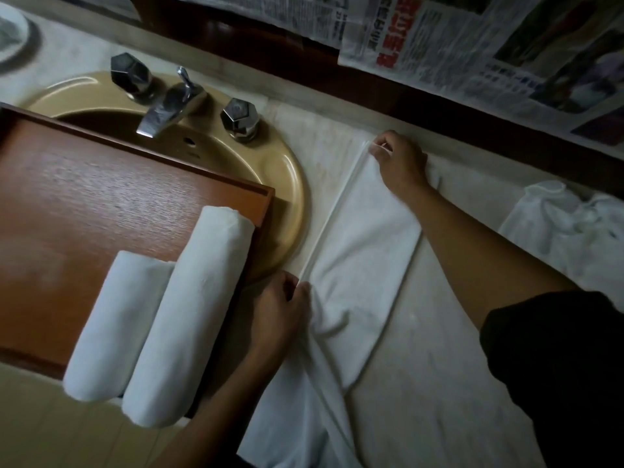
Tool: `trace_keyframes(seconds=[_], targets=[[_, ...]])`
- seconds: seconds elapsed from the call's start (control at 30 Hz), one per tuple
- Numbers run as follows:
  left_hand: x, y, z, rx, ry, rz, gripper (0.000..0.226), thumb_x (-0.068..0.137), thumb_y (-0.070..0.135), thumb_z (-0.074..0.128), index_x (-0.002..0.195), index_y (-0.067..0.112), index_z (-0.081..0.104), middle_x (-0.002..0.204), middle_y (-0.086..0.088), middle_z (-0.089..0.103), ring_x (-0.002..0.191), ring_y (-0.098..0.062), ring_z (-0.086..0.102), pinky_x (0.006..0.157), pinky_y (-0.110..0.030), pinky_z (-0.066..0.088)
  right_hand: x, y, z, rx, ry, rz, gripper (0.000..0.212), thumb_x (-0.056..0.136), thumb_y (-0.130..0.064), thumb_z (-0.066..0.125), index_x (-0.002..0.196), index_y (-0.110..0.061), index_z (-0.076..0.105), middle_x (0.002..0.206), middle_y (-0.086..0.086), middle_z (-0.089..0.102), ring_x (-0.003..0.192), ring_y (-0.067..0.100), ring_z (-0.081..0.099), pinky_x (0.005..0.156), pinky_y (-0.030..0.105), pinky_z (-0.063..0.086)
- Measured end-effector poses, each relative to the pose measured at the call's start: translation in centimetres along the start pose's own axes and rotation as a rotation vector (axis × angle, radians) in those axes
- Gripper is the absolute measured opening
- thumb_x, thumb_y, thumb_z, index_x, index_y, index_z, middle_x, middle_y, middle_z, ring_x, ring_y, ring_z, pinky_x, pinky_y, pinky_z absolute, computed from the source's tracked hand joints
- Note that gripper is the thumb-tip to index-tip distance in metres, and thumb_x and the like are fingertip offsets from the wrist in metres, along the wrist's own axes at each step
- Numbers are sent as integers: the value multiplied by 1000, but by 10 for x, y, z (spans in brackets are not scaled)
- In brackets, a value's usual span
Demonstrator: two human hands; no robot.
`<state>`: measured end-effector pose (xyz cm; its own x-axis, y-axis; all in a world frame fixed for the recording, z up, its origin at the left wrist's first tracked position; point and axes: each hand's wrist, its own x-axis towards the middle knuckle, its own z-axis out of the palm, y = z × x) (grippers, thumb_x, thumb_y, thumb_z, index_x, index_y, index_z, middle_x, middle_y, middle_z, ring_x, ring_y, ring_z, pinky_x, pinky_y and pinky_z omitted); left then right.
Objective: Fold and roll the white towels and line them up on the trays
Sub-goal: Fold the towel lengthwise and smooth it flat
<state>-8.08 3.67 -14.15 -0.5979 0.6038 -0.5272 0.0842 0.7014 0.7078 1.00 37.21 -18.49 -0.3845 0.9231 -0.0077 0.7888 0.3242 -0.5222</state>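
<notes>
A white towel (364,251) lies folded lengthwise on the pale counter, right of the sink. My right hand (400,162) pinches the far end of its folded edge near the back wall. My left hand (282,307) grips the same edge nearer to me, where the cloth bunches. The towel's near end hangs over the counter's front. Two rolled white towels (158,315) lie side by side on a brown wooden tray (84,184), their near ends sticking out past its front rim.
The tray sits across a tan sink (283,184) with a chrome faucet (169,106) and two knobs. A crumpled heap of white towels (567,221) lies at the right. Newspaper sheets (472,52) hang on the dark back wall.
</notes>
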Motion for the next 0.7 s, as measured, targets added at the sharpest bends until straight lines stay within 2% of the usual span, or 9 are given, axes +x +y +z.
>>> trace_keyframes(seconds=[0.13, 0.23, 0.33, 0.4, 0.47, 0.57, 0.63, 0.67, 0.7], targets=[[0, 1, 1, 17, -10, -14, 18, 92, 33, 70, 82, 19, 63, 75, 3, 68, 71, -10, 63, 61, -27, 47, 2, 1, 3, 100, 49, 53, 19, 91, -42, 71, 92, -29, 57, 94, -10, 59, 98, 21, 61, 91, 43, 50], [0, 1, 2, 45, 16, -4, 18, 90, 33, 71, 81, 20, 62, 73, 4, 68, 70, -7, 63, 59, -24, 46, -1, 4, 10, 109, 163, 30, 28, 88, -45, 75, 102, -25, 62, 104, -6, 58, 105, 21, 55, 94, 45, 47], [1, 0, 5, 48, 32, 6, 19, 89, 34, 73, 79, 21, 63, 73, 5, 68, 70, -10, 64, 63, -32, 51, -16, 5, 13, 7, 235, -36, 27, 90, -42, 72, 110, -25, 66, 117, 0, 61, 115, 27, 52, 98, 46, 40], [0, 1, 5, 45, 39, 4, 19, 89, 34, 73, 79, 21, 62, 73, 4, 68, 71, -11, 64, 65, -35, 52, -35, 0, 10, -47, 273, -160, 26, 96, -38, 64, 118, -24, 69, 124, 3, 61, 119, 30, 53, 102, 49, 40], [-1, 1, 5, 41, 35, 9, 18, 90, 33, 72, 80, 22, 62, 74, 5, 68, 71, -12, 65, 65, -36, 53, -65, -2, 8, -138, 195, -267, 33, 102, -40, 54, 130, -26, 66, 138, 5, 57, 131, 31, 49, 112, 52, 33], [-2, 2, 3, -27, -73, -81, 17, 93, 31, 70, 82, 20, 62, 78, 2, 69, 72, -17, 65, 62, -36, 52, -110, 2, 11, -305, -111, -257, 49, 107, -48, 37, 155, -36, 39, 167, -2, 28, 155, 23, 19, 123, 59, 9], [-4, 5, 0, -201, -240, -248, 20, 95, 32, 70, 84, 17, 62, 80, -2, 68, 67, -18, 62, 54, -31, 47, -120, 11, 11, -355, -145, -258, 54, 108, -49, 27, 161, -37, 21, 171, -6, 13, 158, 20, 7, 125, 58, 6], [-7, 6, -2, -199, -296, -278, 21, 96, 35, 69, 86, 17, 64, 82, -2, 68, 67, -16, 61, 53, -26, 45, -118, 13, 10, -362, -141, -260, 54, 108, -49, 26, 161, -37, 19, 171, -6, 11, 158, 19, 6, 125, 57, 7], [-9, 3, -4, -87, -298, -224, 21, 97, 38, 68, 89, 18, 65, 84, 0, 69, 70, -14, 62, 55, -25, 44, -116, 13, 9, -366, -141, -258, 54, 108, -48, 25, 161, -37, 19, 171, -6, 12, 158, 19, 6, 125, 57, 7]])
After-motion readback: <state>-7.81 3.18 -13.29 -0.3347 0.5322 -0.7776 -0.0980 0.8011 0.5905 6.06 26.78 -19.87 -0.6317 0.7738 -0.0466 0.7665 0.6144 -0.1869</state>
